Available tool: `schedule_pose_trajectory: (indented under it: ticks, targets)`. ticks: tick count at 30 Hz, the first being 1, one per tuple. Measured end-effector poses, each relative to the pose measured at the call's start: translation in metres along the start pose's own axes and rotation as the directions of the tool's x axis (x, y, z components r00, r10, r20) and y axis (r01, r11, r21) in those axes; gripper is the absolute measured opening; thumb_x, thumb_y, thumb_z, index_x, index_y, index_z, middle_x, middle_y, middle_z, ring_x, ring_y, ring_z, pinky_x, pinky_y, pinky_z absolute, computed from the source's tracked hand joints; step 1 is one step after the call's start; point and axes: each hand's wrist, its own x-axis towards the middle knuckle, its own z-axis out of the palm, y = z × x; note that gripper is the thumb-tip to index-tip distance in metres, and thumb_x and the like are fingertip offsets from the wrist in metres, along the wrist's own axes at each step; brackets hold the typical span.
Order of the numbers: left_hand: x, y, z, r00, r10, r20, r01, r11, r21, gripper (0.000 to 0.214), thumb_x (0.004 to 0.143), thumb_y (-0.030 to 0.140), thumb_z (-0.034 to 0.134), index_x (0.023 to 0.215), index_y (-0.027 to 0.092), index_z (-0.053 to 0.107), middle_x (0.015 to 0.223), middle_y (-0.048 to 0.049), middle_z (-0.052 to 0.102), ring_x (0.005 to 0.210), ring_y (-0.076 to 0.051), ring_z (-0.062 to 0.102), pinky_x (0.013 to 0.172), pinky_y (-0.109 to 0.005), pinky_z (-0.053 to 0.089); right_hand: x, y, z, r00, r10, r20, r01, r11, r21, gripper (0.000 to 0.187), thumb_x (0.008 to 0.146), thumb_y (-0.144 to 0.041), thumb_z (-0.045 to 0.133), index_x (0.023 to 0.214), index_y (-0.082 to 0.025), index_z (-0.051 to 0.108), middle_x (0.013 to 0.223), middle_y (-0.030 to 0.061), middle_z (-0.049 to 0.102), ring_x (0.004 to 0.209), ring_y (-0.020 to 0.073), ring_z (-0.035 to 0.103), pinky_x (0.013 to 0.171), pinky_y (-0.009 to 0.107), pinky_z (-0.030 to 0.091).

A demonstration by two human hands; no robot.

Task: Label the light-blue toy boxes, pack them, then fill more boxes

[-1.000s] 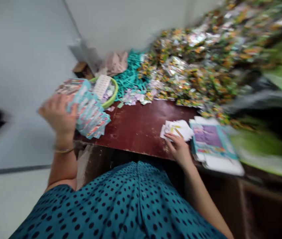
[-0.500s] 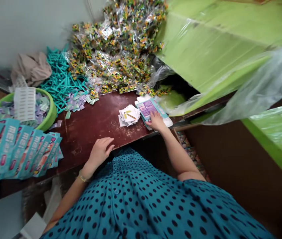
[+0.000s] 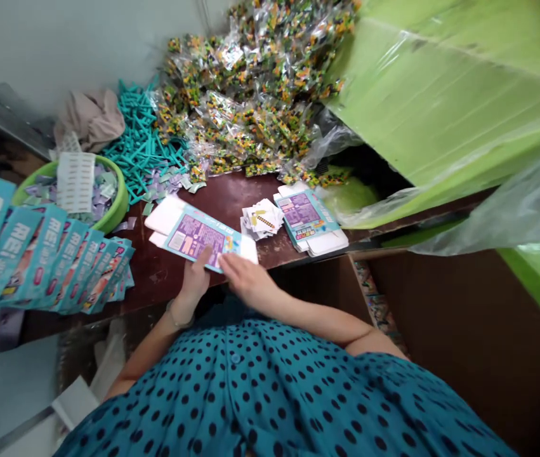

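Note:
A flat, unfolded teal and purple carton (image 3: 197, 234) lies on the dark red table (image 3: 231, 197) in front of me. My left hand (image 3: 195, 277) grips its near edge, thumb on top. My right hand (image 3: 245, 277) pinches the same edge just to the right. A stack of more flat cartons (image 3: 309, 220) sits at the table's right end, with a small pile of white cards (image 3: 262, 218) beside it.
Finished teal boxes (image 3: 41, 257) lie fanned out at left. A green bowl (image 3: 116, 206) holds paper slips and a white sheet. Behind are teal sticks (image 3: 143, 143), a heap of clear candy-coloured packets (image 3: 245, 95) and green board under plastic (image 3: 441, 95).
My right hand left the carton stack with one flat carton and brought it to the table's middle. My left hand moved onto the same carton. The view shifted slightly.

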Motion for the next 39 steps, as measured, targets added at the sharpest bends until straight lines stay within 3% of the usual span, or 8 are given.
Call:
schedule_pose_trajectory:
  ticks: [3,7,12,17,23,30,35,39]
  targets:
    - [0.005,-0.004,-0.009,0.955,-0.071,-0.287,0.033,0.990,-0.135,0.053,0.069,0.042,0.092,0.113,0.021,0.072,0.110,-0.0063,0.078,0.105,-0.025,0.075,0.101,-0.041,0.058,0.022,-0.010,0.035,0.999,0.040,-0.009,-0.037,0.975,0.217,0.040,0.102,-0.030,0.055,0.140,-0.019,0.064,0.139,0.0153,0.069,0.129,0.0289,0.066,0.113,0.047,0.053]
    - [-0.002,-0.012,-0.036,0.950,-0.114,-0.289,0.078,0.988,-0.134,0.062,0.060,0.050,0.097,0.106,0.018,0.070,0.099,-0.0070,0.078,0.092,-0.026,0.077,0.092,-0.043,0.062,0.059,0.017,0.041,0.894,0.447,-0.021,-0.391,0.804,0.449,0.070,0.092,-0.049,0.073,0.152,-0.018,0.052,0.141,0.0174,0.067,0.128,0.0334,0.065,0.114,0.053,0.050]
    - [0.004,-0.012,-0.061,0.955,0.186,-0.232,-0.128,0.962,0.243,0.085,0.079,0.076,0.073,0.144,0.024,0.051,0.135,-0.0151,0.069,0.118,-0.028,0.071,0.101,-0.043,0.059,0.070,0.005,0.051,0.917,0.356,0.181,-0.368,0.578,0.728,0.054,0.096,-0.054,0.066,0.140,-0.024,0.062,0.127,0.0080,0.075,0.111,0.0289,0.073,0.102,0.044,0.058]
    - [0.009,0.005,-0.091,0.875,0.443,-0.194,-0.260,0.769,0.583,0.089,0.089,0.061,0.072,0.160,0.026,0.031,0.151,-0.0169,0.057,0.131,-0.027,0.064,0.111,-0.041,0.052,0.048,-0.005,0.082,0.918,0.278,0.284,-0.380,0.405,0.832,0.058,0.100,-0.057,0.056,0.149,-0.027,0.056,0.138,0.0068,0.070,0.126,0.0266,0.068,0.111,0.044,0.054]
    - [-0.020,0.001,-0.113,0.943,0.326,-0.070,-0.200,0.722,0.662,0.062,0.090,0.054,0.073,0.142,0.024,0.058,0.141,-0.0115,0.065,0.127,-0.027,0.064,0.111,-0.041,0.049,0.041,0.000,0.099,0.894,0.418,0.160,-0.380,0.520,0.765,0.061,0.101,-0.061,0.050,0.149,-0.025,0.057,0.154,0.0088,0.059,0.144,0.0255,0.054,0.123,0.040,0.042]
    - [-0.018,0.022,-0.100,0.932,0.296,-0.209,-0.122,0.800,0.587,0.038,0.100,0.049,0.055,0.082,0.019,0.069,0.081,-0.0020,0.067,0.074,-0.016,0.060,0.070,-0.026,0.048,0.075,0.028,0.075,0.892,0.018,0.452,-0.385,0.556,0.737,0.069,0.102,-0.072,0.039,0.088,-0.016,0.078,0.089,0.0061,0.075,0.083,0.0225,0.068,0.084,0.035,0.056]
    - [-0.004,0.023,-0.093,0.953,0.119,-0.278,-0.049,0.968,0.247,0.031,0.083,0.031,0.068,0.113,0.022,0.069,0.090,0.0005,0.071,0.073,-0.014,0.062,0.066,-0.025,0.048,0.112,0.047,0.062,0.957,0.026,0.288,-0.218,0.718,0.661,0.046,0.098,-0.054,0.061,0.128,-0.022,0.075,0.136,0.0098,0.069,0.112,0.0238,0.069,0.100,0.039,0.055]
    - [0.009,0.019,-0.102,0.968,-0.138,-0.209,0.158,0.984,0.080,0.041,0.080,0.031,0.065,0.117,0.016,0.073,0.099,-0.0061,0.078,0.080,-0.019,0.069,0.073,-0.030,0.054,0.118,0.038,0.081,0.942,-0.043,0.332,-0.131,0.864,0.485,0.031,0.096,-0.034,0.064,0.119,-0.021,0.080,0.124,0.0111,0.077,0.113,0.0288,0.072,0.107,0.046,0.053]
